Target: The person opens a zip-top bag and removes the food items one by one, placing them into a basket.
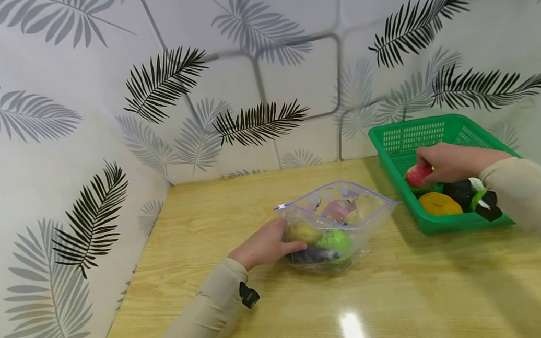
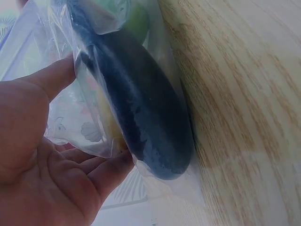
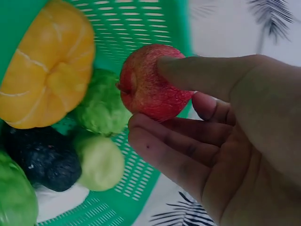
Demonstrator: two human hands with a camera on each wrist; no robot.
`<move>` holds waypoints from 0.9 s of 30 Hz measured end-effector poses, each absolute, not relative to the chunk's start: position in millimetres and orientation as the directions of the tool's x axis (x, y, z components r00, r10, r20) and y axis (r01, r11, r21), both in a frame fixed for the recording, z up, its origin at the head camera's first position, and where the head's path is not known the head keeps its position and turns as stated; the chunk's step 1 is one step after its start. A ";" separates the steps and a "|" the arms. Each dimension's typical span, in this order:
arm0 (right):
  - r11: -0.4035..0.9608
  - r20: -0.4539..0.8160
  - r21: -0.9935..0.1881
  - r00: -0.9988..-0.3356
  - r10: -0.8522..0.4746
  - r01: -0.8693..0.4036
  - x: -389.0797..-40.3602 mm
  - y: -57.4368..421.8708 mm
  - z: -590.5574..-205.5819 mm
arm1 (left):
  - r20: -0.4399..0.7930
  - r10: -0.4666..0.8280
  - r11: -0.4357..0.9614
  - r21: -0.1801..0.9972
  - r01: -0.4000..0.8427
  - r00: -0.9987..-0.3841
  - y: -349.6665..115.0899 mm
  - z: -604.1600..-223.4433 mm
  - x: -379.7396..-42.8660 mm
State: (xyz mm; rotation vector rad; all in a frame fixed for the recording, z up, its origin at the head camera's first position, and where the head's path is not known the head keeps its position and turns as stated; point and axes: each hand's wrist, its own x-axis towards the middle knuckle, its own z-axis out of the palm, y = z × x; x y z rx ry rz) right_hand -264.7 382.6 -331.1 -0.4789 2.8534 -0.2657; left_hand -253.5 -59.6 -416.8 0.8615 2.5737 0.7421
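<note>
My right hand (image 1: 444,159) pinches a red apple (image 3: 153,84) between thumb and fingers, over the green basket (image 1: 432,226). Beneath it lie a yellow-orange pumpkin (image 3: 51,70), a dark lumpy item (image 3: 44,157) and several green pieces. With thumb in front and fingers behind, my left hand (image 1: 268,245) holds the left side of a clear zip bag (image 1: 369,230). Its purple-edged mouth gapes. Through the plastic show a dark eggplant (image 2: 141,103), a yellowish round item (image 1: 303,232) and a bright green one (image 1: 336,243).
The wooden table (image 1: 208,215) carries the bag at its middle and the basket at the right. A leaf-patterned white covering (image 1: 293,83) rises behind and at the left. A white item (image 3: 61,202) lies in the basket under the produce.
</note>
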 end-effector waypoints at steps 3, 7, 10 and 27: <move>0.934 -0.251 -0.192 -0.905 -0.343 -0.301 -270.8 380.9 -342.0 | -0.143 0.633 0.683 0.567 0.461 -0.761 -59.8 -418.2 -252.3; 0.941 -0.293 -0.161 -0.896 -0.333 -0.297 -275.6 376.3 -347.8 | -0.145 0.636 0.684 0.560 0.467 -0.758 -59.9 -419.2 -253.4; 0.944 -0.294 -0.145 -0.898 -0.328 -0.297 -276.3 373.9 -349.5 | -0.141 0.639 0.682 0.558 0.473 -0.756 -60.2 -420.0 -254.8; 0.901 -0.096 -0.120 -0.898 -0.429 -0.417 -252.5 344.8 -322.9 | -0.157 0.640 0.682 0.568 0.462 -0.752 -61.1 -417.6 -254.3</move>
